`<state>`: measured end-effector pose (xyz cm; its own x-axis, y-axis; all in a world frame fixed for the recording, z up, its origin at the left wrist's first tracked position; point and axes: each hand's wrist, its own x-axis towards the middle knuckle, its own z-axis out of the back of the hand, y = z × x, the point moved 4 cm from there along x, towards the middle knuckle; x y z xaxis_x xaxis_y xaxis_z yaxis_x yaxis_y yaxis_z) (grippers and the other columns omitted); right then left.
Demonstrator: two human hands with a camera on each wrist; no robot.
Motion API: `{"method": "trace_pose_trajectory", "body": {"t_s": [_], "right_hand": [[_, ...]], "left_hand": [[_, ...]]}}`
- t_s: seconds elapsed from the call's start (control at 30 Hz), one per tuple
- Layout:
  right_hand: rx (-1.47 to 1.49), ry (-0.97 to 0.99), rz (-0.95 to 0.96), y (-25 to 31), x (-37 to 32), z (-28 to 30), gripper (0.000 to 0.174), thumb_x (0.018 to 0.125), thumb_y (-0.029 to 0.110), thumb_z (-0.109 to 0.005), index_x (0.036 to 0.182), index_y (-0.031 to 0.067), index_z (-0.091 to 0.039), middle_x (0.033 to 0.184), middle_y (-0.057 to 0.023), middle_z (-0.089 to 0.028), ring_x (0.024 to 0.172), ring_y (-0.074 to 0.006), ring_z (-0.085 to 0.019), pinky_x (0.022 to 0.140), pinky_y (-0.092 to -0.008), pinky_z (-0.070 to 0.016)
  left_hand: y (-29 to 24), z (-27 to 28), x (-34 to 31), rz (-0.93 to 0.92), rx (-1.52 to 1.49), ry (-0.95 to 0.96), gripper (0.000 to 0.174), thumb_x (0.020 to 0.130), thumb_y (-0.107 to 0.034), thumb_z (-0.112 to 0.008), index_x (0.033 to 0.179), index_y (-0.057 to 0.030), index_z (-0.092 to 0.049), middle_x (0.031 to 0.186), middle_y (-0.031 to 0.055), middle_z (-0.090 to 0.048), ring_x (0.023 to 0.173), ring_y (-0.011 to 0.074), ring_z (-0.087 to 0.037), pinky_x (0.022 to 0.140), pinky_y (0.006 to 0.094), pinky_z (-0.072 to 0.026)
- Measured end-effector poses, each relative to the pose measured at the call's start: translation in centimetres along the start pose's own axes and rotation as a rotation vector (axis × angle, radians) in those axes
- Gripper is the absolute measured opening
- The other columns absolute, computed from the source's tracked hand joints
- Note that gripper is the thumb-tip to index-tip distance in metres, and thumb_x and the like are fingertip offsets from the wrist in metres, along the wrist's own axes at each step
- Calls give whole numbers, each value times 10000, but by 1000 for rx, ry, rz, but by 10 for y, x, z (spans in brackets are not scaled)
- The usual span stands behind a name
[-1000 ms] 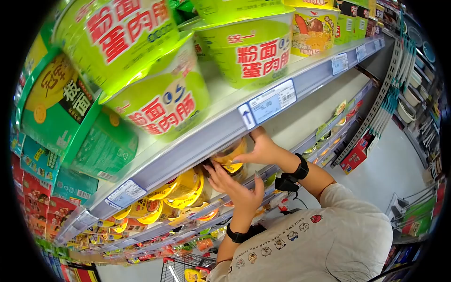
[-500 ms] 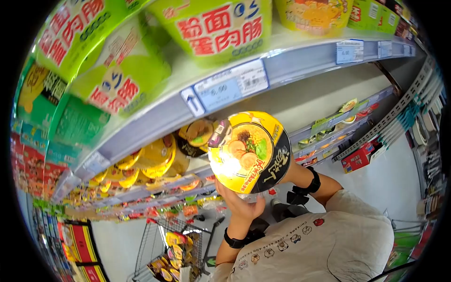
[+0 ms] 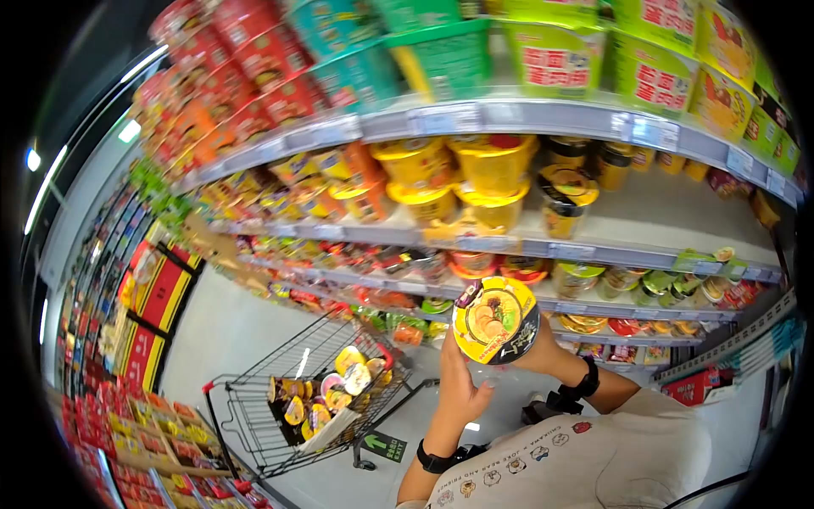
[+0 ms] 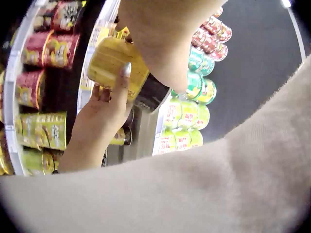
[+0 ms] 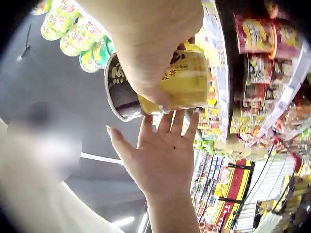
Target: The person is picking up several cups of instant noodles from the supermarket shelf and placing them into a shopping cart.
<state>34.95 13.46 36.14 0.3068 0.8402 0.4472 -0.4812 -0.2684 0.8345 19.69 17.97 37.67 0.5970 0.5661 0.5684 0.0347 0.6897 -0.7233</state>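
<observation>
In the head view an instant noodle cup (image 3: 496, 322), its yellow and black lid facing up, is held in front of the shelves. My right hand (image 3: 540, 352) grips its side; the left wrist view shows that hand's thumb (image 4: 124, 80) across the yellow wall. Below and to the left, my left hand (image 3: 458, 382) supports the cup. In the right wrist view the left hand (image 5: 163, 155) has its fingers straight, tips at the cup's wall, thumb spread away. The nearer right hand (image 5: 150, 53) covers part of the cup there.
Shelves (image 3: 526, 119) of noodle tubs run across the back, with yellow tubs (image 3: 492, 174) and a black-topped cup (image 3: 566, 199) on the middle level. A wire shopping cart (image 3: 246, 416) holding several noodle packs (image 3: 318, 417) stands at lower left. Behind it is a red-yellow stand (image 3: 161, 297).
Both hands were reaching under the upper shelf; the noodle cup came out and moved away from the shelf. The head view has swung left and back, bringing the cart fully into sight.
</observation>
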Motion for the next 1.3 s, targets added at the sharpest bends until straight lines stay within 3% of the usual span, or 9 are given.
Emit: {"method": "trace_pose_trajectory", "body": {"t_s": [0.23,0.27,0.37,0.6,0.83,1.07,1.17,1.2,1.3], "right_hand": [[36,322,79,49,-13,-170,874,611,207,-778,1290,-17,-276,1249,-197,-408,1169,-318,-423,977,-377,-340],[75,377,66,61,-16,-188,896,625,209,-769,1307,-20,-235,1256,-201,-400,1173,-314,-420,976,-374,-340],[223,520,61,68,-24,-243,890,695,224,-729,1340,-17,-164,1253,-184,-397,1150,-266,-432,966,-356,-346],[725,633,-430,56,-39,-324,565,907,179,-469,1356,5,-174,1285,-82,-395,1189,-171,-364,991,-290,-296],[647,801,-670,23,-16,-373,537,909,164,-463,1343,0,-192,1292,-92,-398,1191,-175,-382,1000,-301,-298],[636,730,-1051,-31,62,-394,524,854,268,-545,1297,182,-279,1128,-49,-501,937,-134,-511,639,-272,-434],[777,681,-1212,-59,98,-405,497,849,262,-552,1277,182,-312,1128,-60,-508,876,-168,-555,609,-276,-453],[793,668,-1232,-69,108,-411,455,854,255,-542,1255,171,-343,1133,-70,-510,888,-194,-582,604,-328,-505],[879,576,-1217,-97,122,-427,427,862,235,-525,1246,162,-353,1141,-76,-510,958,-221,-579,657,-421,-539]], "left_hand": [[37,128,-104,251,40,-263,735,866,-391,-448,1333,103,-169,1336,272,-303,1244,387,-315,1024,401,-247],[30,145,-115,328,149,-270,586,816,-114,-407,1332,71,-200,1308,250,-363,1217,336,-386,994,360,-304],[31,187,-149,453,175,-328,631,859,-298,-457,1310,79,-228,1259,286,-384,1170,413,-394,975,397,-315],[53,235,-188,534,100,-509,543,855,-249,-511,1268,45,-315,1210,253,-447,1117,375,-460,938,393,-356],[125,244,-197,914,81,-389,531,865,-195,-506,1287,23,-268,1251,240,-424,1148,364,-434,949,365,-345],[197,269,-125,749,191,-205,513,834,-160,-547,1249,28,-310,1192,238,-466,1096,375,-473,916,377,-375],[237,270,-102,737,202,-207,502,831,-155,-547,1240,31,-320,1181,238,-471,1087,379,-477,903,381,-383],[250,270,-98,780,224,-174,700,806,-187,-580,1315,98,-193,1211,295,-433,1115,423,-443,923,399,-377],[281,268,-95,889,194,-151,691,813,-186,-570,1319,89,-187,1221,298,-419,1118,423,-438,913,410,-381]]}}
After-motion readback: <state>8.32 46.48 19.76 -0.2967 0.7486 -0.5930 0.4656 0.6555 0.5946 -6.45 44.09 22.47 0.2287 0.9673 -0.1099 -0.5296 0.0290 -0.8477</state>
